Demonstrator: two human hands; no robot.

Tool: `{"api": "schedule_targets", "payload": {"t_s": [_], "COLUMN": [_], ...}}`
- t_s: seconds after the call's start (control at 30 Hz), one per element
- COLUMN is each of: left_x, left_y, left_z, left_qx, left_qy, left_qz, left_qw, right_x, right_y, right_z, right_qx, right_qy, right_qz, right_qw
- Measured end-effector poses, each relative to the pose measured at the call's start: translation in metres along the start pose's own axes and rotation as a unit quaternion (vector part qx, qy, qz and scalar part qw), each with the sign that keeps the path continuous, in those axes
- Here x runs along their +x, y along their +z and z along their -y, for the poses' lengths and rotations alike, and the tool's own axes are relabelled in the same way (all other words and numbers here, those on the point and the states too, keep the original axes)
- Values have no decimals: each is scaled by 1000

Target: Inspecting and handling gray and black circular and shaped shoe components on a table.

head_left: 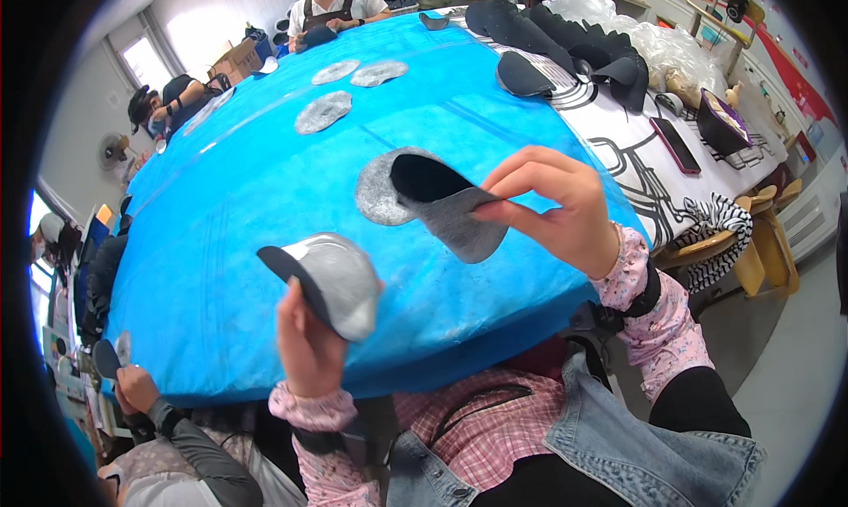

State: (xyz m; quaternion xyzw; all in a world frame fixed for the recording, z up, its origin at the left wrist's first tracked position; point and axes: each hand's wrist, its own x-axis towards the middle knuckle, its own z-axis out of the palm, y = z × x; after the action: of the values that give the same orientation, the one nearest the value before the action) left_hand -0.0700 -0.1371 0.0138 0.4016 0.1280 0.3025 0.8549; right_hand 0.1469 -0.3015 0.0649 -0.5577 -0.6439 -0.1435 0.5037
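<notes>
My left hand (309, 344) grips a curved, cup-shaped piece (344, 282), dark on one side and shiny pale grey on the other, above the near part of the blue-covered table (221, 207). Slight motion blurs that hand. Over to the right, my right hand (565, 208) pinches the edge of a grey felt piece (464, 223) between thumb and fingers. This piece bends over on itself and shows a black inner face. Partly hidden behind it, a mottled grey felt oval (378, 189) lies on the blue cover.
Farther off lie grey felt ovals (323, 112). Dark curved pieces (587, 43) are heaped at the far right, near a phone (676, 146) and a dark bowl (723, 118). Co-workers sit around the table; one's hand (137, 389) at lower left holds a dark piece (107, 359).
</notes>
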Motion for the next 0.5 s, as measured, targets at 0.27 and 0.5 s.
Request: {"api": "schedule_targets", "payload": {"t_s": [0.27, 0.5], "left_x": [-31, -48], "left_y": [71, 114], "left_z": [47, 71], "left_qx": [456, 515], "left_qy": [219, 184], "left_qz": [70, 133], "left_qw": [860, 827], "right_x": [-56, -102], "right_y": [-14, -11], "right_z": [-28, -31], "right_qx": [298, 419], "right_qy": [169, 224], "right_qz": [-12, -65], "right_qw": [939, 878]}}
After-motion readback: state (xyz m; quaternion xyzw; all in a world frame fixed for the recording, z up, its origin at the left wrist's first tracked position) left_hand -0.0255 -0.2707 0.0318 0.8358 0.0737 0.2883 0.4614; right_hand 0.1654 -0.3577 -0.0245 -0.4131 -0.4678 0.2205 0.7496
